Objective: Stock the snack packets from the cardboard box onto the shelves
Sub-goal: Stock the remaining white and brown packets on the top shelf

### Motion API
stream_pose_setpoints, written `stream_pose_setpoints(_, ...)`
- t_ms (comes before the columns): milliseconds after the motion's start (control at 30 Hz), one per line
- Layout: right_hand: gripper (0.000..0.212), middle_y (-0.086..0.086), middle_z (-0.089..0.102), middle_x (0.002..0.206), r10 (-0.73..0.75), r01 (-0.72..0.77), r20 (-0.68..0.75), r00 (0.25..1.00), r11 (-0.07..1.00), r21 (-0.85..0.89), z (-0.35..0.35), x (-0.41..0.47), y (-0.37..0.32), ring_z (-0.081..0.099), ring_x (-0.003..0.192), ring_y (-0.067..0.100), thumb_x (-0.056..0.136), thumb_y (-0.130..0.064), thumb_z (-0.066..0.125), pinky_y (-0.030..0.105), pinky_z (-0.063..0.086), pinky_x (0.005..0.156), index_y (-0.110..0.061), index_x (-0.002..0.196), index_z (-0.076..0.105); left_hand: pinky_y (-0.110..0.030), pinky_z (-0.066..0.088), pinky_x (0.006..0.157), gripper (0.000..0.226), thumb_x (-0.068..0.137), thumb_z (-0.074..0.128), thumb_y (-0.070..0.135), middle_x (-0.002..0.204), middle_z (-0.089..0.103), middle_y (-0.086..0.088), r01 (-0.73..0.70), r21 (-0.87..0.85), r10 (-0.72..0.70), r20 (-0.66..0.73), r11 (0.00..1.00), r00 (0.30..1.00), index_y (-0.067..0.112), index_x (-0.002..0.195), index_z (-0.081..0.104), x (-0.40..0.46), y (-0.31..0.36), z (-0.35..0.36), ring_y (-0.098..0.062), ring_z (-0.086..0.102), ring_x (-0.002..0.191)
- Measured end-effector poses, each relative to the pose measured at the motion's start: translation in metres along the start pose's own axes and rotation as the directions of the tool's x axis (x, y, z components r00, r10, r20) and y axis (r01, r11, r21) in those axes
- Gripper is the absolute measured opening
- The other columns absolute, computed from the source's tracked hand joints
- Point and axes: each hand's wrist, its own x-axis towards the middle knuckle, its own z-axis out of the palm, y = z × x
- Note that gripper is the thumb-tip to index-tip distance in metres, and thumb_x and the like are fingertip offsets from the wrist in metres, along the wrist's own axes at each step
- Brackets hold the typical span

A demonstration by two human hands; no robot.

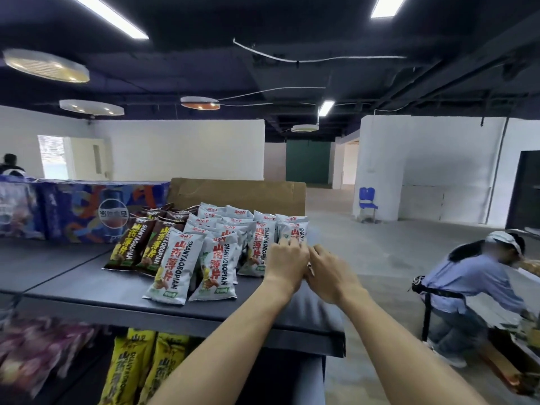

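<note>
On the top shelf (87, 287), both hands meet at the rightmost white packet (292, 229); left hand (287, 258) touches it, right hand (327, 273) seemingly pinches something small.

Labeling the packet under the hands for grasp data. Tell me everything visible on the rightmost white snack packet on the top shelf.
The rightmost white snack packet is a glossy white pouch with red Chinese characters and black Latin lettering, crimped top seal. It stands leaning back at the right end of the white rows on the dark top shelf. The left hand touches its lower front and hides the bottom; the right hand is beside it.
</note>
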Motion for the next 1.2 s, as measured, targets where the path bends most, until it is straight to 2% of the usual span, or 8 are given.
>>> stream_pose_setpoints(100,0.031,0.006,0.050,0.121,0.017,-0.017,-0.001,1.000,1.000,-0.005,-0.009,-0.015,0.003,0.057,0.107,0.031,0.094,-0.018,0.047,0.039,0.046,0.078,-0.016,0.125,0.048,-0.034,0.048,0.074,0.033,0.086,0.062,0.011,0.112,0.061,-0.011,-0.022,0.048,0.019,0.063,0.999,0.998,0.013,0.118,0.055,-0.015,0.000,-0.002,-0.029,0.061,0.099)
stream_pose_setpoints(233,0.025,0.008,0.050,0.119,0.108,-0.108,0.003,0.994,0.994,-0.003,-0.027,-0.039,0.006,0.060,0.097,0.036,0.093,-0.017,0.046,0.042,0.050,0.075,-0.013,0.118,0.050,-0.031,0.044,0.072,0.031,0.087,0.062,0.019,0.111,0.064,-0.005,-0.069,0.070,0.059,0.134,0.995,0.989,0.016,0.118,0.057,-0.038,-0.004,-0.017,-0.026,0.065,0.099)
stream_pose_setpoints(367,0.020,0.007,0.052,0.113,0.154,-0.154,-0.006,0.988,0.987,-0.047,-0.046,-0.057,-0.006,0.060,0.090,0.036,0.093,-0.016,0.046,0.039,0.047,0.069,-0.012,0.112,0.052,-0.029,0.037,0.066,0.024,0.090,0.060,0.022,0.107,0.066,-0.002,-0.100,0.071,0.091,0.120,0.992,0.989,0.018,0.114,0.060,-0.056,-0.018,-0.040,-0.023,0.066,0.097)
stream_pose_setpoints(467,0.021,0.008,0.055,0.111,0.171,-0.171,0.004,0.985,0.985,-0.028,-0.061,-0.068,-0.033,0.060,0.092,0.035,0.093,-0.024,0.049,0.037,0.044,0.070,-0.012,0.111,0.051,-0.030,0.038,0.067,0.020,0.092,0.057,0.023,0.106,0.066,-0.002,-0.134,0.046,0.129,0.090,0.990,0.987,0.017,0.110,0.061,-0.073,-0.032,-0.054,-0.024,0.066,0.097)
stream_pose_setpoints(633,0.044,0.011,0.063,0.115,0.194,-0.193,0.023,0.981,0.981,-0.026,-0.066,-0.105,-0.093,0.060,0.102,0.033,0.092,-0.043,0.055,0.038,0.045,0.078,-0.013,0.124,0.050,-0.032,0.042,0.074,0.027,0.090,0.058,0.030,0.110,0.065,-0.006,-0.196,-0.071,0.203,0.115,0.978,0.972,0.016,0.113,0.058,-0.119,-0.056,-0.061,-0.027,0.064,0.100)
stream_pose_setpoints(800,0.039,0.009,0.063,0.115,0.296,-0.287,0.088,0.951,0.953,-0.098,-0.054,-0.165,-0.132,0.060,0.103,0.033,0.090,-0.046,0.055,0.038,0.044,0.074,-0.013,0.112,0.051,-0.034,0.043,0.078,0.030,0.090,0.057,0.033,0.115,0.064,-0.007,-0.238,-0.111,0.251,0.128,0.965,0.959,0.017,0.114,0.060,-0.172,-0.064,-0.057,-0.029,0.063,0.105)
stream_pose_setpoints(933,0.044,0.010,0.064,0.117,0.407,-0.390,0.117,0.906,0.910,-0.141,-0.056,-0.214,-0.138,0.060,0.107,0.034,0.089,-0.047,0.056,0.041,0.049,0.084,-0.015,0.118,0.051,-0.034,0.045,0.081,0.030,0.089,0.056,0.032,0.116,0.064,-0.008,-0.308,-0.173,0.330,0.117,0.935,0.936,0.017,0.114,0.060,-0.204,-0.046,-0.058,-0.030,0.063,0.105)
stream_pose_setpoints(1200,0.036,0.011,0.061,0.119,0.617,-0.603,0.122,0.777,0.786,-0.136,-0.036,-0.302,-0.133,0.059,0.104,0.036,0.090,-0.038,0.056,0.042,0.049,0.083,-0.016,0.117,0.049,-0.032,0.037,0.070,0.018,0.087,0.054,0.023,0.105,0.066,-0.007,-0.402,-0.350,0.465,0.116,0.846,0.878,0.016,0.102,0.061,-0.255,0.025,-0.052,-0.032,0.064,0.095)
